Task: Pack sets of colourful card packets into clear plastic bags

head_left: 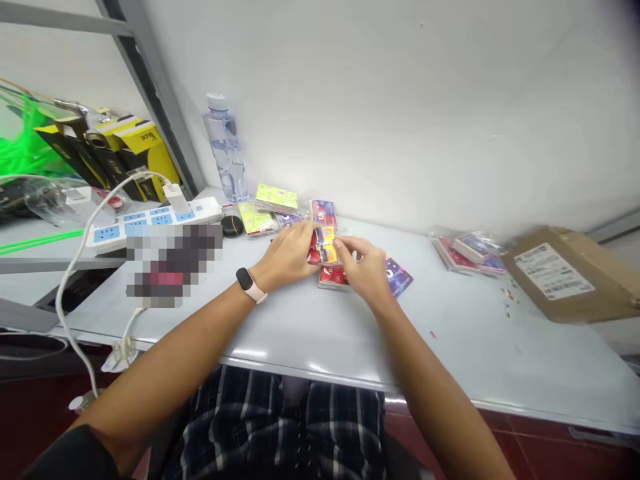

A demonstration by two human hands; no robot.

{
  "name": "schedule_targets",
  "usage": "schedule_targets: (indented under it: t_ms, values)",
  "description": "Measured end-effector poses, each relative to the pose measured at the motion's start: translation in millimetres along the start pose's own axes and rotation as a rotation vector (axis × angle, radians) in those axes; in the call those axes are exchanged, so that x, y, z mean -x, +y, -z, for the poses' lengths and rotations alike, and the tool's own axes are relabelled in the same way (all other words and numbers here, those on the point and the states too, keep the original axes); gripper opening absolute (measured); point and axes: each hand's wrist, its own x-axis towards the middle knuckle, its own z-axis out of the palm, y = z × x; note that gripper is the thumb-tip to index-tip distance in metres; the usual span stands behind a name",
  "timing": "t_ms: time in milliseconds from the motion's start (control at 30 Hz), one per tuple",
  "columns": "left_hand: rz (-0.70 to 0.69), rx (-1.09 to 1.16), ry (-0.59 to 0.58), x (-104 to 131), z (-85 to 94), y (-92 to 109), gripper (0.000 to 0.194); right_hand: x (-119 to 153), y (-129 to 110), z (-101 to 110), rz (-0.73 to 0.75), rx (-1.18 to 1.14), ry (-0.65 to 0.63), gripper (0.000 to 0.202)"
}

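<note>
A small yellow card packet (328, 245) with a shiny surface is held between my two hands above the table. My left hand (294, 252) is closed on its left side, with a red piece partly hidden by the fingers. My right hand (367, 270) pinches its right edge between thumb and fingers. Just below lies a red card stack (333, 276), partly covered by my right hand. Blue-purple cards (399, 277) show to the right of that hand. Behind are a red and blue pack (324, 211) and stacks of yellow-green cards (277, 197).
A water bottle (226, 150) stands against the wall. Left of it are a power strip (155, 223), a round black case (232, 226) and a blurred-out item (175, 267). Bagged card packs (470, 252) and a cardboard box (570, 273) sit at the right.
</note>
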Motion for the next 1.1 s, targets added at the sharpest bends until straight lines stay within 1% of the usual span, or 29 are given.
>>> schedule_targets:
  t_ms: [67, 133, 167, 200, 267, 300, 367, 400, 500, 567, 667, 733, 867, 967, 1033, 1100]
  values:
    - [0.006, 0.006, -0.003, -0.1, 0.3, 0.6, 0.052, 0.9, -3.5, -2.8, 0.105, 0.095, -0.101, 0.024]
    - [0.019, 0.02, 0.001, -0.4, 0.6, 0.1, 0.053, -1.7, -4.9, 2.0, 0.13, 0.11, -0.109, 0.026]
    - [0.025, 0.03, 0.003, -0.5, 0.8, -0.4, 0.055, -4.3, -4.1, 7.7, 0.116, 0.105, -0.081, 0.028]
    - [0.029, 0.04, 0.004, -0.7, 1.1, -1.0, 0.057, -7.4, -2.1, 15.6, 0.089, 0.099, -0.024, 0.028]
    - [0.037, 0.055, 0.002, -1.1, 1.9, -2.0, 0.062, -14.4, 5.8, 36.8, 0.013, 0.111, 0.062, 0.028]
    - [0.042, 0.057, -0.001, -1.2, 2.3, -2.3, 0.062, -17.4, 11.4, 49.1, -0.034, 0.136, 0.083, 0.028]
    - [0.052, 0.056, -0.006, -1.4, 3.2, -2.1, 0.062, -21.4, 24.9, 74.3, -0.14, 0.235, 0.014, 0.028]
    - [0.055, 0.055, -0.009, -1.4, 3.4, -1.7, 0.062, -22.2, 32.1, 86.0, -0.206, 0.308, -0.037, 0.031]
    - [0.056, 0.052, -0.014, -1.4, 3.4, -0.4, 0.061, -20.9, 50.9, 113.5, -0.409, 0.501, -0.19, 0.054]
    - [0.057, 0.051, -0.014, -1.2, 3.0, 0.0, 0.061, -19.3, 58.8, 124.4, -0.51, 0.593, -0.257, 0.063]
    - [0.065, 0.055, -0.016, -1.0, 2.5, -0.4, 0.061, -18.3, 63.3, 132.0, -0.619, 0.627, -0.346, 0.059]
    - [0.07, 0.055, -0.022, -0.9, 2.5, -0.9, 0.061, -18.4, 63.8, 134.0, -0.647, 0.617, -0.358, 0.056]
    - [0.064, 0.055, -0.029, -1.0, 2.7, -1.2, 0.063, -18.8, 63.8, 137.0, -0.624, 0.589, -0.284, 0.052]
    - [0.064, 0.058, -0.025, -1.3, 2.8, -1.2, 0.062, -19.6, 64.1, 140.9, -0.598, 0.523, -0.15, 0.048]
    - [0.065, 0.061, -0.023, -1.5, 2.7, -1.3, 0.062, -20.0, 64.3, 144.2, -0.547, 0.411, -0.051, 0.042]
    - [0.061, 0.059, -0.023, -1.5, 2.5, -1.5, 0.062, -20.4, 63.7, 146.4, -0.487, 0.224, 0.017, 0.039]
